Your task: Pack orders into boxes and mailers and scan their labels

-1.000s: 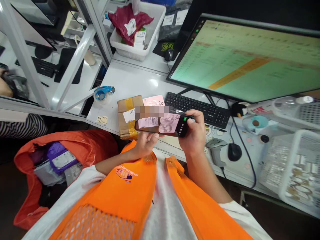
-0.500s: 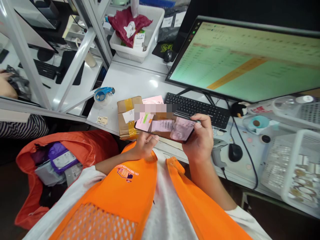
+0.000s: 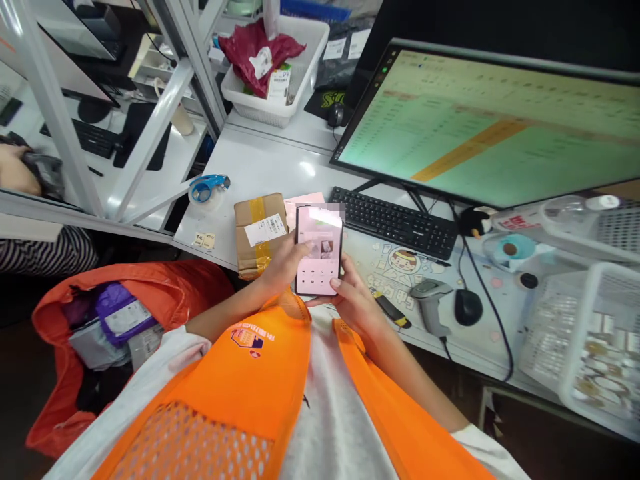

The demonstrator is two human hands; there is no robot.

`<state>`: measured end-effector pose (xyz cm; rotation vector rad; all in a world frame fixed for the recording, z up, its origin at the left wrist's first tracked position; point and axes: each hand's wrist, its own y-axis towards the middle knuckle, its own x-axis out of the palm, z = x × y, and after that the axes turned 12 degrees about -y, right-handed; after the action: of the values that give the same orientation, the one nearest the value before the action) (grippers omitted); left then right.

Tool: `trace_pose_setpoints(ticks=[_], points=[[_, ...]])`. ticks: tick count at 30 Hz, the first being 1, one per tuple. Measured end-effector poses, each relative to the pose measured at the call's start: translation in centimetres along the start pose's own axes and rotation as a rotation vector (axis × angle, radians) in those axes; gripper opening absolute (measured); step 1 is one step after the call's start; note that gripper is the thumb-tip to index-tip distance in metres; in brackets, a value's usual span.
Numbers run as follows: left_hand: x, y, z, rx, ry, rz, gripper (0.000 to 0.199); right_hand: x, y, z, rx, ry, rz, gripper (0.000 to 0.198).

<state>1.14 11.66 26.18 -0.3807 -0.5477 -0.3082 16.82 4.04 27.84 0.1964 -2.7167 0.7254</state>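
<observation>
Upright between my two hands is a smartphone (image 3: 319, 257) with a lit pink screen showing a small picture and rows of icons. My left hand (image 3: 284, 267) grips its left edge, thumb over the screen. On the other side my right hand (image 3: 353, 293) clasps the lower right edge, its thumb near the bottom corner. Behind my left hand lies a brown cardboard box (image 3: 245, 247) with yellow tape and a white label. A pink paper (image 3: 306, 199) sticks out behind the phone, partly hidden and blurred.
A keyboard (image 3: 395, 220) sits under the monitor (image 3: 480, 127). Right of my hands are a box cutter (image 3: 391, 308), a barcode scanner (image 3: 431, 307) and a mouse (image 3: 469, 307). A blue tape dispenser (image 3: 205, 188) lies left. An orange bag (image 3: 55, 340) of parcels stands lower left.
The phone has turned from sideways to upright, and its screen has switched from a camera-like picture to a page with icons. My right hand has moved left and down, uncovering the scanner and box cutter.
</observation>
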Motion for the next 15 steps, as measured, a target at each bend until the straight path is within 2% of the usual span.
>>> trace_pose_setpoints(ticks=[3,7,15], points=[[0.2,-0.3,0.9,0.014,0.069,-0.087,0.046,0.1,-0.1,-0.1,-0.050,0.010,0.028,0.065],[0.5,-0.4,1.1,0.046,0.142,-0.111,0.047,0.4,-0.3,-0.3,-0.092,-0.003,0.034,0.073],[0.2,-1.2,1.2,0.029,0.043,-0.195,0.060,0.8,-0.6,-0.5,-0.090,0.034,0.088,0.073]])
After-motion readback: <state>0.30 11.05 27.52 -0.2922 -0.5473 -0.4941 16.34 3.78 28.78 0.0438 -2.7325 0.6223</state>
